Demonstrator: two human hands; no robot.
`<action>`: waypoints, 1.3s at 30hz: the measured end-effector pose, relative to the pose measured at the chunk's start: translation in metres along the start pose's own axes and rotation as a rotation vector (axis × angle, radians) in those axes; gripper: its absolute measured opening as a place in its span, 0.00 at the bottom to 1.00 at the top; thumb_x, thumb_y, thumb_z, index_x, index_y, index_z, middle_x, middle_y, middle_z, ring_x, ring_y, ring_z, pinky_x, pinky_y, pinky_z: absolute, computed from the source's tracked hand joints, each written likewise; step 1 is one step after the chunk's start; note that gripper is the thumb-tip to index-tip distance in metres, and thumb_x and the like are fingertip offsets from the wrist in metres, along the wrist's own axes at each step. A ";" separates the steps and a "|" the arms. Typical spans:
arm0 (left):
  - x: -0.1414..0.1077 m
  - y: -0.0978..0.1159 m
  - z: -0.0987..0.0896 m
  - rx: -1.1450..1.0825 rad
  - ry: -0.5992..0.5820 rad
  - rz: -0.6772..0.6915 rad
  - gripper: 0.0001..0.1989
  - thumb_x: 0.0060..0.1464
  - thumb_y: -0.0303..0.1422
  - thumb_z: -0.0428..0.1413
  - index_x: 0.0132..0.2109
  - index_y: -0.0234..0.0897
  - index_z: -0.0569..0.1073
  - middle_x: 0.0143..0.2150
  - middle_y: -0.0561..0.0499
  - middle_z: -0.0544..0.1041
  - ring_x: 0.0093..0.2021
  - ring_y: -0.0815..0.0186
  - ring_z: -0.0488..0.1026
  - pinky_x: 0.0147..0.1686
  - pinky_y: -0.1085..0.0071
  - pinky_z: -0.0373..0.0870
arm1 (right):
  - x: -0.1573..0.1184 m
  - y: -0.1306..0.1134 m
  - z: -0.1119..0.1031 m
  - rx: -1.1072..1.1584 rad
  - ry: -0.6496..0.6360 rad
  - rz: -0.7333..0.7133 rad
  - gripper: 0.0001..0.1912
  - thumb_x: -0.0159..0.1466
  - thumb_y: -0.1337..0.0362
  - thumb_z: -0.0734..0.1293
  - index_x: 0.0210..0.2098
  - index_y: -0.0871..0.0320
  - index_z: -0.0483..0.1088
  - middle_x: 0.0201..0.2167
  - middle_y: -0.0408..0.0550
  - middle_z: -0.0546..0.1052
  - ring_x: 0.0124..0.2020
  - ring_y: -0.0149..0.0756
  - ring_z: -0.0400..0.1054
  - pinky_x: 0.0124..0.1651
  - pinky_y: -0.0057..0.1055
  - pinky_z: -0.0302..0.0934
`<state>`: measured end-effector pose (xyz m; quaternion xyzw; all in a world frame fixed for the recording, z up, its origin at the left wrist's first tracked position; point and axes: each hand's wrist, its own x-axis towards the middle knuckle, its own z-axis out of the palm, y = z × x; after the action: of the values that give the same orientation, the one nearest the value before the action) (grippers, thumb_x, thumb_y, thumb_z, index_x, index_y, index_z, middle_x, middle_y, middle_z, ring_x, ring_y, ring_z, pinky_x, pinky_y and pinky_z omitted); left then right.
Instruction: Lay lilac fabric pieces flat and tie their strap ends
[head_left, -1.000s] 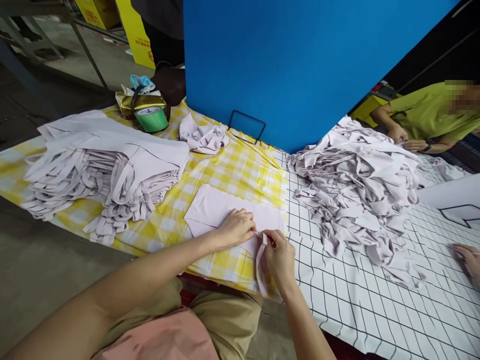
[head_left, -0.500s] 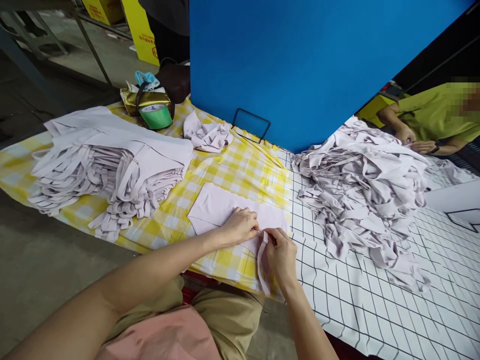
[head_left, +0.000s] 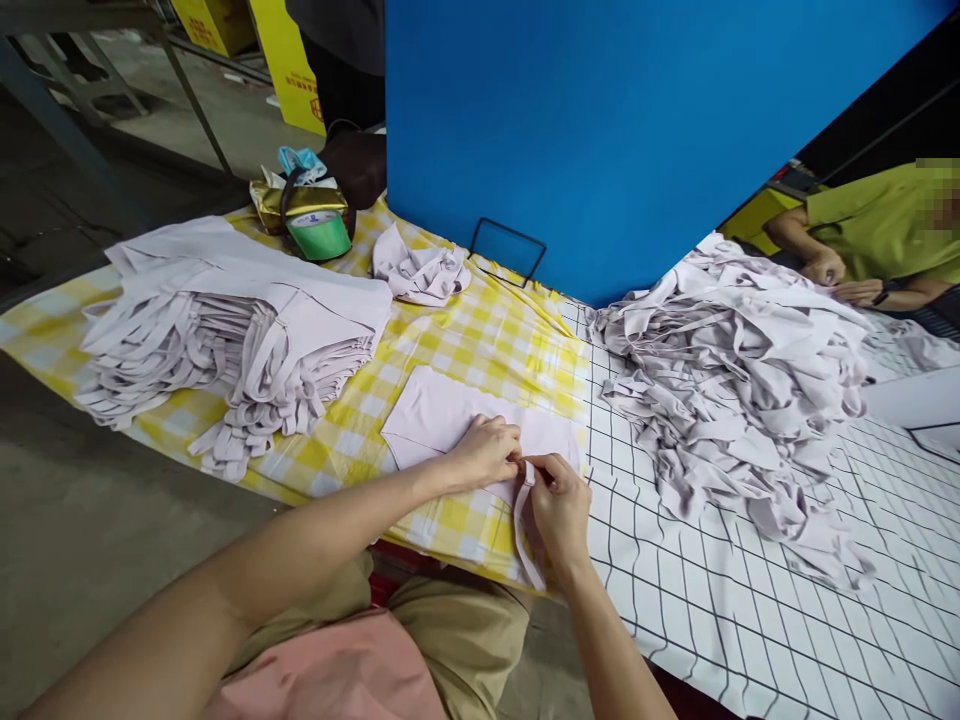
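A pale lilac garment [head_left: 433, 405] with thin straps lies flat on the yellow checked cloth before me. Over its near edge my left hand [head_left: 489, 450] is closed, fingertips pinching the fabric beside the strap's base. My right hand [head_left: 559, 500] is pinched at the same spot, just to the right, thumb and fingers on the strap [head_left: 519, 525], which hangs down toward the table's front edge. The fingertips of both hands nearly meet, and the exact bit of cloth between them is hidden.
A neat stack of similar garments [head_left: 247, 290] sits at left, a crumpled one [head_left: 420, 268] behind. Green tape [head_left: 319, 235] stands near the back. A blue panel [head_left: 600, 140] rises ahead. A loose garment heap [head_left: 742, 370] covers the white grid cloth [head_left: 712, 620]; beyond it, a co-worker's hands [head_left: 840, 280].
Both hands stay at the strap's base with only slight finger movement. The whole view has shifted a little, so the surroundings appear slightly farther right.
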<state>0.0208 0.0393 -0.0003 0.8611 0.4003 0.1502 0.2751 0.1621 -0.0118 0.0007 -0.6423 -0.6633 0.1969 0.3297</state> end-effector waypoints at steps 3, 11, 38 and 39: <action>0.000 0.001 0.000 0.007 -0.002 -0.025 0.06 0.52 0.31 0.54 0.30 0.36 0.74 0.36 0.52 0.74 0.43 0.62 0.66 0.41 0.65 0.57 | -0.003 0.001 0.001 0.077 0.008 0.056 0.11 0.54 0.68 0.58 0.27 0.58 0.72 0.25 0.45 0.74 0.28 0.35 0.67 0.33 0.29 0.59; -0.002 0.000 0.004 -0.050 0.028 -0.039 0.06 0.52 0.32 0.54 0.32 0.37 0.75 0.35 0.53 0.74 0.42 0.63 0.66 0.44 0.65 0.58 | -0.015 -0.004 -0.001 0.324 -0.032 0.327 0.12 0.57 0.57 0.63 0.33 0.59 0.72 0.30 0.48 0.77 0.33 0.39 0.69 0.35 0.31 0.61; -0.069 -0.037 -0.048 -0.136 0.040 -0.084 0.20 0.58 0.26 0.44 0.57 0.40 0.64 0.59 0.49 0.65 0.60 0.66 0.58 0.62 0.60 0.46 | -0.199 -0.003 0.048 0.499 -0.125 0.587 0.16 0.56 0.52 0.65 0.38 0.56 0.73 0.39 0.52 0.76 0.43 0.44 0.69 0.41 0.33 0.63; -0.077 -0.040 -0.048 -0.108 0.038 -0.101 0.20 0.58 0.26 0.44 0.58 0.40 0.63 0.59 0.49 0.65 0.61 0.66 0.57 0.61 0.59 0.46 | -0.192 -0.014 0.062 0.540 -0.205 0.558 0.16 0.56 0.53 0.66 0.39 0.54 0.73 0.42 0.51 0.75 0.46 0.44 0.67 0.43 0.33 0.63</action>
<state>-0.0750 0.0182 0.0121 0.8207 0.4398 0.1739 0.3207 0.1013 -0.1917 -0.0692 -0.6651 -0.4173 0.5092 0.3525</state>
